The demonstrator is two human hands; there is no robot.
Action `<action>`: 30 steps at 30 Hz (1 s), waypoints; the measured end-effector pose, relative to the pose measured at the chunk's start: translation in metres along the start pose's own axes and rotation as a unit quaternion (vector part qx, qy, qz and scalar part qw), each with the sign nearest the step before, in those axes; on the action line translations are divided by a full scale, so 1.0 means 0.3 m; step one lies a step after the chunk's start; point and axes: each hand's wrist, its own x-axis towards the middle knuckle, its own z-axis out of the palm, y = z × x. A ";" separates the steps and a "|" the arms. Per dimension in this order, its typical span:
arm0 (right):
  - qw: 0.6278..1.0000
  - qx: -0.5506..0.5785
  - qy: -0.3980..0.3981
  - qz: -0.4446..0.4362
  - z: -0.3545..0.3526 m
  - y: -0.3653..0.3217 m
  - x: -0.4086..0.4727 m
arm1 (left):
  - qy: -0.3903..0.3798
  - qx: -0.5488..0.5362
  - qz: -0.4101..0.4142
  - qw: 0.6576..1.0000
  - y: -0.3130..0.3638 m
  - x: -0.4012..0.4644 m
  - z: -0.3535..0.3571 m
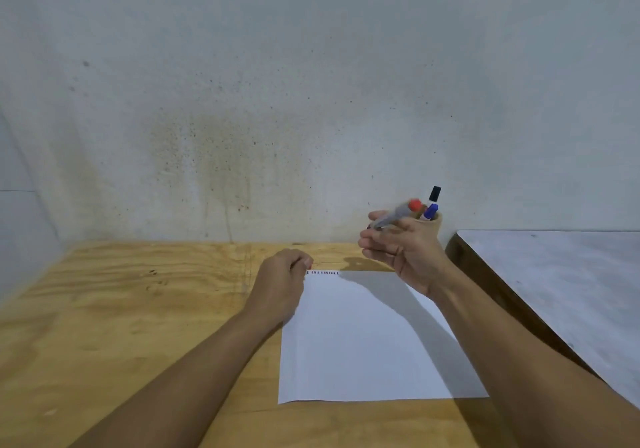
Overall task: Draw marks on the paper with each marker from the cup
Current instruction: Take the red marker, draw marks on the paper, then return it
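A white sheet of paper [363, 343] lies on the wooden table, with a short row of dark and red marks [323, 272] along its far edge. My right hand [405, 243] hovers above the paper's far right corner and holds a blurred grey marker with a red end [398, 213]. Just behind that hand stands the tan cup [434, 224], holding a blue marker [430, 211] and a black-capped marker [434, 194]. My left hand [280, 283] rests as a fist on the paper's far left corner; a bit of red shows at its fingertips.
The plywood table [138, 309] reaches a stained white wall [277, 101] at the back. A second, grey-topped table [554, 281] stands to the right, its dark edge close to my right forearm.
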 end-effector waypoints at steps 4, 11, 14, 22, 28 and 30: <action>0.993 -0.084 0.075 -0.026 0.013 0.094 0.041 | 0.041 -0.005 0.012 0.999 -0.025 -0.009 0.005; 0.987 -0.128 0.095 -0.037 0.037 0.173 0.044 | 0.009 0.010 0.026 1.000 -0.024 -0.015 0.003; 0.968 -0.211 0.117 -0.069 0.021 0.191 0.050 | -0.010 0.032 0.032 0.999 -0.026 -0.020 0.006; 0.958 -0.256 0.106 -0.079 0.001 0.219 0.068 | -0.006 0.093 0.018 0.995 -0.030 -0.022 0.011; 0.967 -0.225 0.100 -0.069 0.005 0.225 0.067 | 0.012 0.060 -0.014 0.998 -0.023 -0.024 0.006; 0.964 -0.236 0.102 -0.069 0.005 0.225 0.068 | 0.010 0.053 -0.019 0.998 -0.021 -0.026 0.004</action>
